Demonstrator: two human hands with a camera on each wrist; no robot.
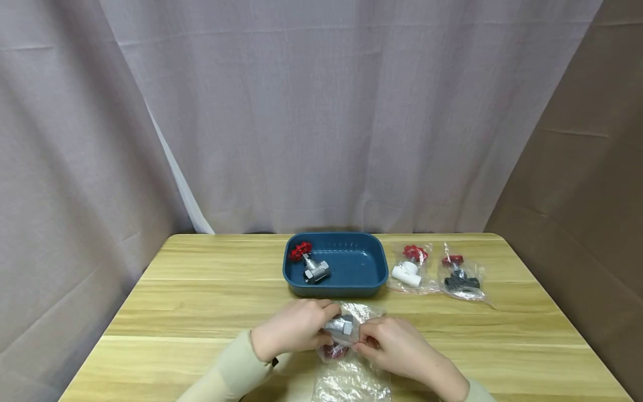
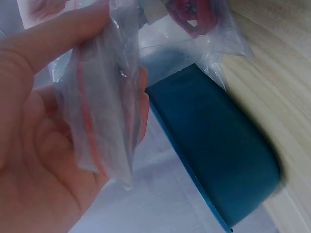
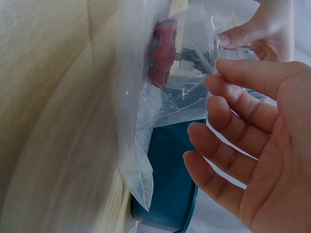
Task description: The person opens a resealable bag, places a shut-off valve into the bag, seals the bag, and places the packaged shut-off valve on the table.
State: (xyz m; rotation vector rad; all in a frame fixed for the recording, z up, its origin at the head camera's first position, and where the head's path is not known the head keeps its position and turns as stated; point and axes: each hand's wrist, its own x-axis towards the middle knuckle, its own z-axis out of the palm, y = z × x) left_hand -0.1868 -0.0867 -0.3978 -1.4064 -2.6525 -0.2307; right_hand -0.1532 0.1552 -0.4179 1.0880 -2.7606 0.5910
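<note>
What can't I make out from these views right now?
Head: the left end of the bagged valve, hidden by the left hand.
Head: the near end of the clear plastic, cut off by the bottom edge.
Left wrist: part of the red handwheel, cut off by the top edge.
Head: any markings on the white valve, too small.

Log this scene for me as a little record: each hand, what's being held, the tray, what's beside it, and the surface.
left hand: grips a clear bag
right hand: pinches the bag's edge
inside the bag: metal valve with red handwheel
tray: blue; unbagged valve at its left in head view
right of tray: bagged white valve, bagged dark valve
surface: wood-grain table
</note>
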